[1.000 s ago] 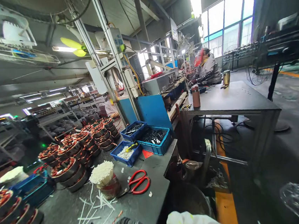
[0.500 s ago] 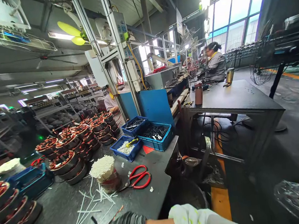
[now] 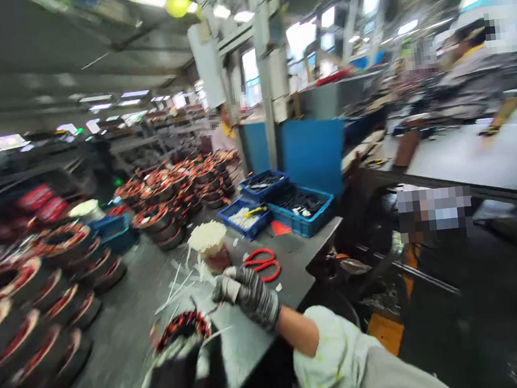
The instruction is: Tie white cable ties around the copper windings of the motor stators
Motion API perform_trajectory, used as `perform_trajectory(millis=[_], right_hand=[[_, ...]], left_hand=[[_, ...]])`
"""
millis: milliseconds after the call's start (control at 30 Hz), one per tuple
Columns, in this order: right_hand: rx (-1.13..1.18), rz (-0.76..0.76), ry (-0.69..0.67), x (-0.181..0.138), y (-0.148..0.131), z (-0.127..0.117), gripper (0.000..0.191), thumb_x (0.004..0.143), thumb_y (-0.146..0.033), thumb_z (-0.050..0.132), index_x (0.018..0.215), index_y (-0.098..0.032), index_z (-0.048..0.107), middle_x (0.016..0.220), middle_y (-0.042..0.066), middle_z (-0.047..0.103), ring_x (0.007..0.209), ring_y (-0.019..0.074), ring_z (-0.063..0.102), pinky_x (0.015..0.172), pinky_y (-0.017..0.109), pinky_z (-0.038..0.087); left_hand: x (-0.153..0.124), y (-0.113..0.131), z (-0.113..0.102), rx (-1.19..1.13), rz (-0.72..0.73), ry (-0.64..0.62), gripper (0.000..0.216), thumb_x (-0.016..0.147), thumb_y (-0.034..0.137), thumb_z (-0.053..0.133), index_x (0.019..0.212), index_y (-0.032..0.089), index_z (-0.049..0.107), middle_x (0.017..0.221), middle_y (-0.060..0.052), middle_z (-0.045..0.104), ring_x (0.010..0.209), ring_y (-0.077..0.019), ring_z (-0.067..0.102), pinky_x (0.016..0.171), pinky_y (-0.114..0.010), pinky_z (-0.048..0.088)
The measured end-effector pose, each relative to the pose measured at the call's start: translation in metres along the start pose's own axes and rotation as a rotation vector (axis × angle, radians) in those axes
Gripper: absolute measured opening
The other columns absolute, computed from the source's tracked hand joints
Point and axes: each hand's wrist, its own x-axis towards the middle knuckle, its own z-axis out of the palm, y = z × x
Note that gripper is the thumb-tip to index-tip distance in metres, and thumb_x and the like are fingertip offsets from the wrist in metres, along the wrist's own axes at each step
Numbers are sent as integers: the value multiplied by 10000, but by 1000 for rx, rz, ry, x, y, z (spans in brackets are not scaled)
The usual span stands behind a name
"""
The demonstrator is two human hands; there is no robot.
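Observation:
A wire-wound motor stator (image 3: 184, 328) with red and dark windings sits at the table's near edge. My left hand (image 3: 182, 378), in a dark glove, is at its near side; its fingers are smeared by motion. My right hand (image 3: 250, 295), in a grey striped glove, is closed in a pinch beside the stator, with a thin wire (image 3: 211, 310) running to its fingertips. A thin white tube (image 3: 218, 334) sticks out near my left fingers. Red-handled scissors (image 3: 263, 265) lie just beyond my right hand. Behind it stands a tub of white tubes (image 3: 209, 240).
Stacks of stators (image 3: 37, 319) fill the left side, with more stators (image 3: 171, 193) farther back. Blue bins (image 3: 304, 214) hold black and white small parts. Loose white tubes (image 3: 176, 293) lie on the table (image 3: 241, 354). A co-worker (image 3: 471, 76) sits at the far right.
The view has swung left and blurred. My right hand has come up and away from the stator toward the scissors. The stator shows more fully, and my left hand has come into view.

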Motion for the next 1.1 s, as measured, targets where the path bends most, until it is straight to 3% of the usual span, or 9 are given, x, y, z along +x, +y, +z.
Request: perform_trajectory(millis=[33, 100, 167, 300, 433, 667, 800, 967, 1100], right_hand=[[-83, -22, -118, -2, 3, -1, 426, 982, -523, 457, 835, -183, 668, 812, 41, 662, 776, 155, 577, 767, 288, 499], [-194, -42, -379, -8, 14, 2, 420, 910, -567, 597, 745, -187, 662, 716, 12, 622, 696, 132, 520, 744, 284, 481], [-114, -43, -494, -13, 27, 8, 376, 900, -524, 621, 733, -191, 670, 714, 6, 628, 685, 125, 516, 727, 279, 475], [184, 158, -429, -22, 43, 19, 344, 953, -504, 564, 881, -190, 684, 801, 24, 679, 689, 130, 594, 642, 262, 491], [318, 370, -384, -40, 45, 22, 402, 925, -591, 583, 875, -197, 645, 634, -14, 608, 472, 99, 476, 429, 230, 364], [136, 198, -214, -40, 29, 19, 325, 881, -527, 644, 779, -224, 703, 790, 59, 721, 748, 186, 654, 708, 313, 565], [149, 209, -227, -18, 32, 18, 376, 912, -541, 573, 908, -193, 716, 887, 61, 744, 802, 187, 677, 744, 325, 577], [-126, -103, -158, -49, 41, 7, 292, 926, -345, 606, 1158, -205, 717, 1330, 122, 681, 1260, 251, 628, 1116, 445, 484], [-277, -130, -232, -59, 50, 18, 254, 965, -320, 530, 1030, -206, 747, 1243, 119, 718, 1225, 245, 643, 1110, 443, 490]], left_hand=[[-5, 4, 0, 47, -22, 96, 203, 921, 310, 585, 1039, 285, 748, 960, -87, 755, 1015, -335, 669, 868, -529, 513], [-13, 11, -2, 58, 25, 105, 198, 942, 268, 550, 1000, 248, 739, 981, -81, 773, 950, -295, 682, 807, -454, 501], [-18, 12, -3, 51, 9, 102, 197, 964, 276, 575, 1092, 253, 724, 1105, -62, 776, 1072, -286, 675, 874, -440, 482], [-32, 9, -5, 59, -67, 82, 177, 1000, 287, 589, 1124, 212, 690, 1186, -75, 762, 1126, -259, 662, 944, -427, 460], [-40, 4, -7, 99, -76, 23, 155, 1006, 304, 586, 1063, 220, 702, 1155, -78, 768, 1091, -266, 666, 905, -425, 449], [-34, 12, -11, -75, 56, -50, 159, 995, 314, 620, 1112, 263, 716, 1150, -44, 769, 1204, -247, 640, 961, -433, 448], [-38, 26, -14, -115, 89, -8, 139, 991, 295, 635, 1102, 255, 709, 1173, -28, 767, 1237, -240, 634, 985, -428, 470], [-50, 28, -23, -102, -14, 106, 213, 977, 198, 632, 1185, 224, 672, 1157, -66, 752, 1143, -217, 658, 997, -402, 534], [-39, 18, -37, -50, 10, -56, 150, 996, 258, 598, 1093, 205, 700, 1063, -88, 747, 1062, -234, 670, 901, -395, 577]])
